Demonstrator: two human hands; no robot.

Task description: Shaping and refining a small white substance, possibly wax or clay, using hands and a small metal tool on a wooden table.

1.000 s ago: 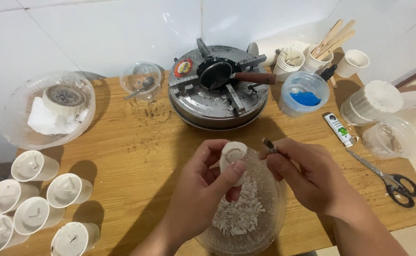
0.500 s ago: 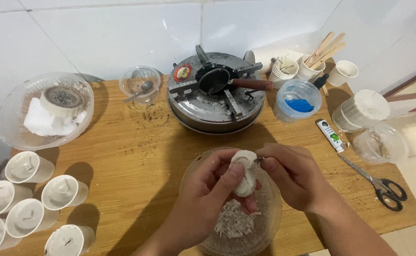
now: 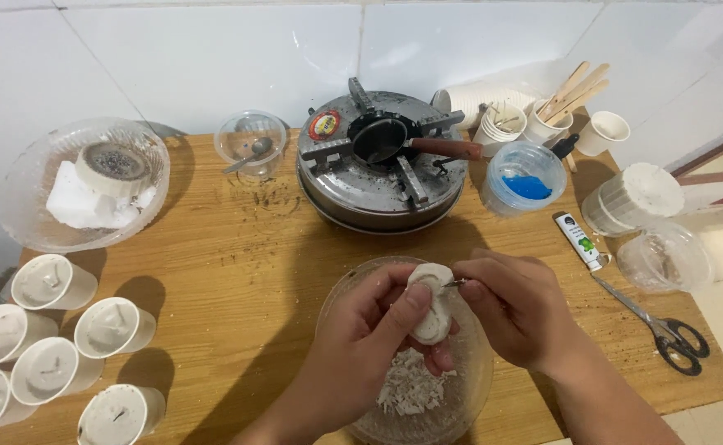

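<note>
My left hand (image 3: 369, 338) grips a white wax lump (image 3: 431, 311) over a clear plastic bowl (image 3: 468, 395) that holds white wax shavings (image 3: 411, 387). My right hand (image 3: 514, 309) pinches a small thin tool whose tip (image 3: 455, 283) touches the top of the lump. Most of the tool is hidden inside the fingers. Both hands hover above the bowl at the front of the wooden table (image 3: 238, 264).
Several paper cups filled with white wax (image 3: 52, 346) lie at the front left. A metal stove with a small pan (image 3: 382, 156) stands at the back centre. Scissors (image 3: 662, 330), a tube (image 3: 580, 241), a blue-filled tub (image 3: 526, 177) and lidded containers (image 3: 633, 198) lie to the right; a wax bowl (image 3: 85, 181) stands at left.
Both hands came together over the bowl, and the right hand's tool now touches the top of the lump. The camera view has shifted slightly.
</note>
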